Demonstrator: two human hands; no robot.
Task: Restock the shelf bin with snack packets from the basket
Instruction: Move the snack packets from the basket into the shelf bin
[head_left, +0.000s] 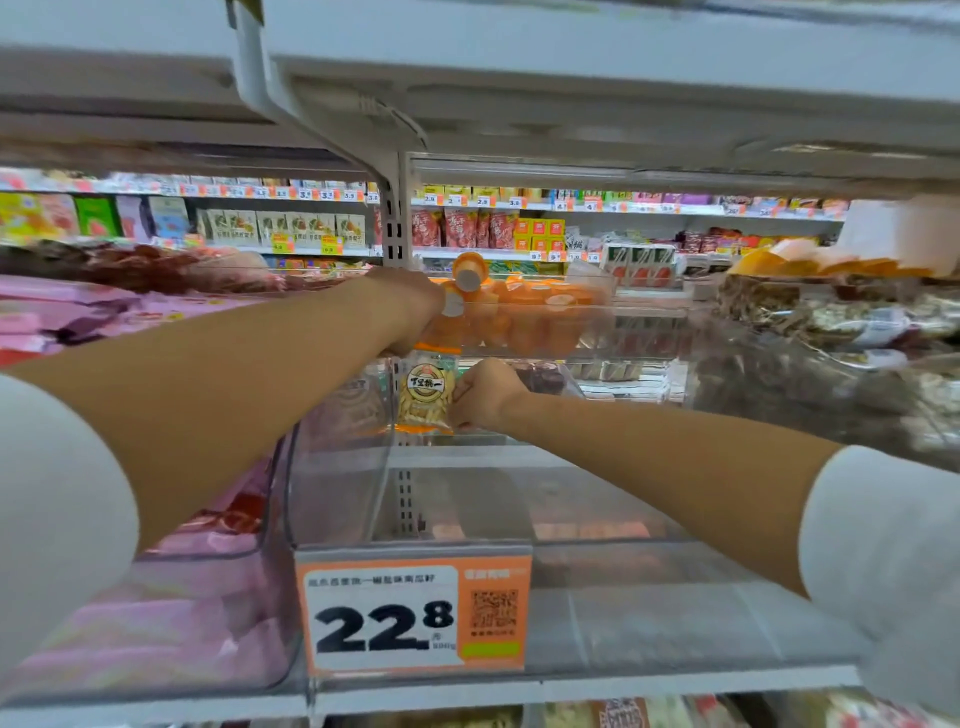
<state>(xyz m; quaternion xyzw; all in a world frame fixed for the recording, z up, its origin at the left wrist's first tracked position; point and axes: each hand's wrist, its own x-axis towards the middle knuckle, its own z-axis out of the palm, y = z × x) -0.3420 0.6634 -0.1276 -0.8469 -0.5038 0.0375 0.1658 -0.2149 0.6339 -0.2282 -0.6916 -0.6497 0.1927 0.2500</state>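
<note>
Only the head camera to go on here. The restock looks barely started to me: the clear bin (332, 483) is pretty much bare, with just one snack packet (425, 397) standing upright against its back wall. The right hand (485, 395) has its fingers curled onto the packet's right edge, setting it in place. The left hand (402, 304) reaches higher, right next to a heap of orange packets (524, 317) beyond the bin. Its fingers are hidden, so I can't tell if it's holding anything. I can't make out the basket for sure either, so there's no telling how much stock is left.

For writing, the price tag (413, 616) clipped on the bin's front reads "22.8", with a QR code and a line of Chinese too soft to read. The packet has a round badge with Chinese characters.
</note>
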